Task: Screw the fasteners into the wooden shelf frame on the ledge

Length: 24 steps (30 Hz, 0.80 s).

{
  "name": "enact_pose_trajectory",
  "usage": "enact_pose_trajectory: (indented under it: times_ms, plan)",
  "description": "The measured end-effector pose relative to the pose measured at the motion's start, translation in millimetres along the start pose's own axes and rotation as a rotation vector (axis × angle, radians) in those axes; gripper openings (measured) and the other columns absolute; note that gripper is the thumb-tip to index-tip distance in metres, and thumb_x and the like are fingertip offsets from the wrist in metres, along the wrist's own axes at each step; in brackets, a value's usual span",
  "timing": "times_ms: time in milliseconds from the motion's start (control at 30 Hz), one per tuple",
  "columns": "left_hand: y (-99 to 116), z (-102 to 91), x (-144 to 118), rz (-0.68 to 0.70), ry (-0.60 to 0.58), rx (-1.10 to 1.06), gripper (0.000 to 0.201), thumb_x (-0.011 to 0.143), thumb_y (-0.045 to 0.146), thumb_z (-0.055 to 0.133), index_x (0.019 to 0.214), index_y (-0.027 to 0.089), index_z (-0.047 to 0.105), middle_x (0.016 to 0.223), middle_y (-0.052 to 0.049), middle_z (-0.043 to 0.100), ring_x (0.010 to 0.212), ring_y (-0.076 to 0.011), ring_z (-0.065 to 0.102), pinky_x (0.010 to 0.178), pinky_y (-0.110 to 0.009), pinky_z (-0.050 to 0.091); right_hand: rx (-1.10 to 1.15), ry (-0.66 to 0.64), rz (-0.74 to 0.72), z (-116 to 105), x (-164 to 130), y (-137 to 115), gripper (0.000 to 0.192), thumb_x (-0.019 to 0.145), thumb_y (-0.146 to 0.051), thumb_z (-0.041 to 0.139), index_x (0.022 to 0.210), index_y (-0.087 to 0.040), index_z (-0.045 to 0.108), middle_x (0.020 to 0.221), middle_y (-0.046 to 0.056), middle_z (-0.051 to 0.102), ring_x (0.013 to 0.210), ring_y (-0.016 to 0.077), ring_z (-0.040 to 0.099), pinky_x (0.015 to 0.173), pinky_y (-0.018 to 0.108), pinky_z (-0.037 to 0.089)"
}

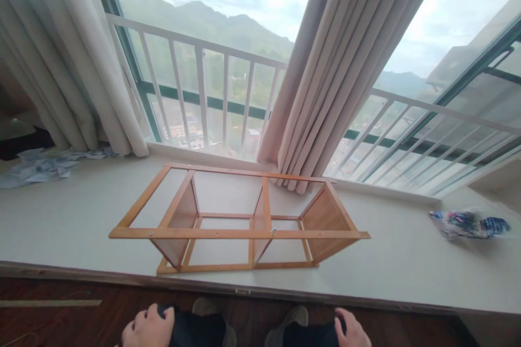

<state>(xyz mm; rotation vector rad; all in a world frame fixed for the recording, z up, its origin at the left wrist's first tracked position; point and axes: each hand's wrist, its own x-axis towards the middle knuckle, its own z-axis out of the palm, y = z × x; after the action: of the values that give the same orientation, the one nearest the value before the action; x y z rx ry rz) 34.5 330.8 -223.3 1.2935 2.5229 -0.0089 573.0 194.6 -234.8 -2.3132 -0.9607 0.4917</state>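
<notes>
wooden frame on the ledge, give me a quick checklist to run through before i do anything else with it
1. Frame supported: ok, it stands on the ledge, close to the near edge.
2. Screw seated: not ok, it sticks up from the near top rail.
3. Joints tight: cannot tell from this view.
4. Hands off the frame: ok, the left hand and right hand are both apart from it, low in view.
5. Middle curtain not touching the frame: cannot tell, its hem hangs by the back top rail.
6. Papers and plastic bag out of the way: ok, both lie apart from the frame.
</notes>
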Motion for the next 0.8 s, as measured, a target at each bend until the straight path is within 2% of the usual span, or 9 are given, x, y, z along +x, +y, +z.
enact_pose_trajectory:
  times_ms: [67, 133, 233, 300, 400, 467, 533, 600, 800]
  plan:
    - [7, -8.0, 6, 0.001, -0.072, -0.041, 0.060, 0.084, 0.055, 0.042, 0.122, 0.021, 0.072, 0.136, -0.014, 0.063, 0.129, -0.0316, 0.056, 0.111, -0.056, 0.040, 0.087, -0.086, -0.092, 8, -5, -31, 0.070, 0.068, -0.085, 0.046, 0.090, -0.025, 0.075, 0.104, 0.011, 0.075, 0.103, 0.0330, 0.074, 0.098, 0.046, 0.062]
    - [14, -17.0, 7, -0.014, -0.111, -0.055, 0.059, 0.085, 0.056, 0.041, 0.120, 0.020, 0.073, 0.133, -0.013, 0.064, 0.127, -0.0318, 0.056, 0.110, -0.056, 0.039, 0.143, -0.151, -0.217, 7, -14, -75, 0.068, 0.083, -0.082, 0.046, 0.093, -0.021, 0.073, 0.099, 0.011, 0.074, 0.094, 0.0254, 0.073, 0.090, 0.036, 0.062]
    - [23, -30.2, 3, -0.018, -0.114, -0.057, 0.060, 0.087, 0.057, 0.038, 0.121, 0.022, 0.072, 0.136, -0.011, 0.063, 0.130, -0.0309, 0.054, 0.111, -0.055, 0.038, 0.142, -0.146, -0.455, -13, -30, -161, 0.067, 0.101, -0.071, 0.037, 0.068, -0.015, 0.054, 0.067, 0.005, 0.055, 0.064, 0.0130, 0.054, 0.063, 0.023, 0.046]
    - [28, -37.7, -1, -0.003, -0.131, -0.053, 0.062, 0.089, 0.058, 0.035, 0.125, 0.022, 0.069, 0.139, -0.011, 0.060, 0.132, -0.0306, 0.052, 0.112, -0.055, 0.037, 0.169, -0.097, -0.595, -35, -35, -220, 0.066, 0.104, -0.067, 0.039, 0.064, -0.014, 0.046, 0.062, 0.002, 0.045, 0.060, 0.0089, 0.044, 0.059, 0.020, 0.037]
    - [27, -46.0, -8, 0.015, -0.165, -0.022, 0.060, 0.092, 0.055, 0.032, 0.130, 0.023, 0.067, 0.143, -0.009, 0.058, 0.135, -0.0295, 0.051, 0.115, -0.053, 0.036, 0.163, -0.109, -0.764, -65, -31, -293, 0.056, 0.105, -0.060, 0.045, 0.077, -0.014, 0.057, 0.067, 0.000, 0.050, 0.062, 0.0073, 0.046, 0.062, 0.018, 0.038]
    - [23, -49.6, -15, 0.044, -0.156, 0.003, 0.058, 0.094, 0.051, 0.030, 0.129, 0.022, 0.066, 0.144, -0.009, 0.057, 0.135, -0.0288, 0.051, 0.116, -0.052, 0.036, 0.075, -0.092, -0.909, -78, -22, -328, 0.043, 0.105, -0.056, 0.050, 0.105, -0.016, 0.067, 0.081, 0.001, 0.060, 0.071, 0.0086, 0.054, 0.070, 0.019, 0.043]
    - [15, -52.1, -24, 0.078, -0.123, 0.019, 0.057, 0.095, 0.046, 0.029, 0.130, 0.021, 0.066, 0.143, -0.010, 0.058, 0.134, -0.0282, 0.051, 0.114, -0.052, 0.037, -0.060, -0.092, -1.062, -85, -12, -353, 0.040, 0.106, -0.048, 0.054, 0.135, -0.022, 0.063, 0.104, 0.004, 0.067, 0.092, 0.0122, 0.062, 0.081, 0.020, 0.047]
    - [8, -54.1, -34, 0.107, -0.088, 0.021, 0.057, 0.096, 0.043, 0.027, 0.133, 0.021, 0.065, 0.143, -0.010, 0.058, 0.134, -0.0272, 0.052, 0.114, -0.051, 0.039, -0.219, -0.132, -1.147, -87, -4, -370, 0.038, 0.107, -0.038, 0.053, 0.143, -0.028, 0.060, 0.115, 0.004, 0.067, 0.102, 0.0141, 0.063, 0.084, 0.021, 0.048]
    - [-6, -54.2, -56, 0.143, -0.060, 0.027, 0.059, 0.098, 0.039, 0.027, 0.147, 0.025, 0.057, 0.160, -0.004, 0.048, 0.148, -0.0198, 0.045, 0.124, -0.047, 0.036, -0.401, -0.270, -1.284, -91, 11, -384, 0.029, 0.108, -0.024, 0.047, 0.118, -0.028, 0.074, 0.110, 0.003, 0.067, 0.104, 0.0123, 0.061, 0.083, 0.020, 0.044]
